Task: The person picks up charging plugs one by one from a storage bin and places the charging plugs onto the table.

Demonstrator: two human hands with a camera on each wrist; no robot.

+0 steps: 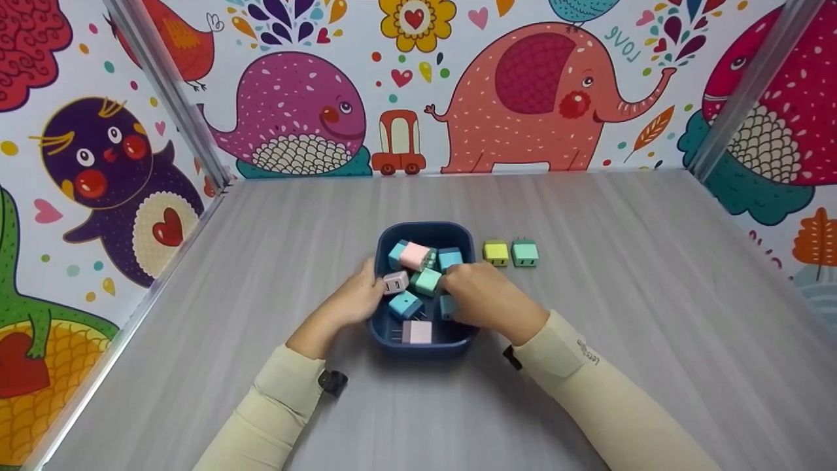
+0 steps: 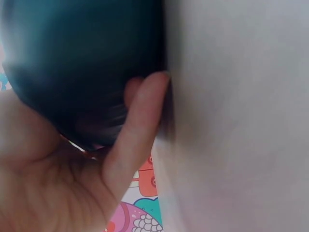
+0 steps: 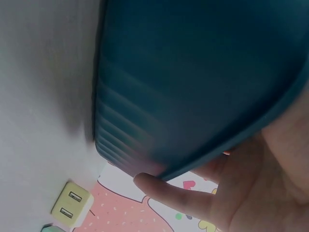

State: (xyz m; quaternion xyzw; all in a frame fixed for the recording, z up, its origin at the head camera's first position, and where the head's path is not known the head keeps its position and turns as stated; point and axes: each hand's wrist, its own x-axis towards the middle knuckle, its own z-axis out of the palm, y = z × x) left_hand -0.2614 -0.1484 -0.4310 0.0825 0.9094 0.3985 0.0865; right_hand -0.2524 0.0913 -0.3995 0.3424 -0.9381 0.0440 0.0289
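A dark blue plastic basket [image 1: 424, 352] stands on the table, holding several USB wall chargers. Among these are a pink charger [image 1: 415, 255], a green charger [image 1: 428, 281], a blue charger [image 1: 406, 304] and a lilac charger [image 1: 417, 331]. My left hand [image 1: 356, 293] grips the basket's left side, its thumb at the rim and fingers along the outer wall. Over the right rim, my right hand [image 1: 490, 297] reaches in with bent fingers, close to a teal charger [image 1: 447, 307]. Its fingertips are hidden inside, so I cannot tell whether they hold a charger.
Right of the basket, a yellow charger [image 1: 495, 253] and a mint-green charger [image 1: 525, 252] stand side by side on the grey table [image 1: 294, 229]. Panels printed with cartoon animals [image 1: 536, 98] close off the back and sides, with metal posts [image 1: 176, 91] at the corners.
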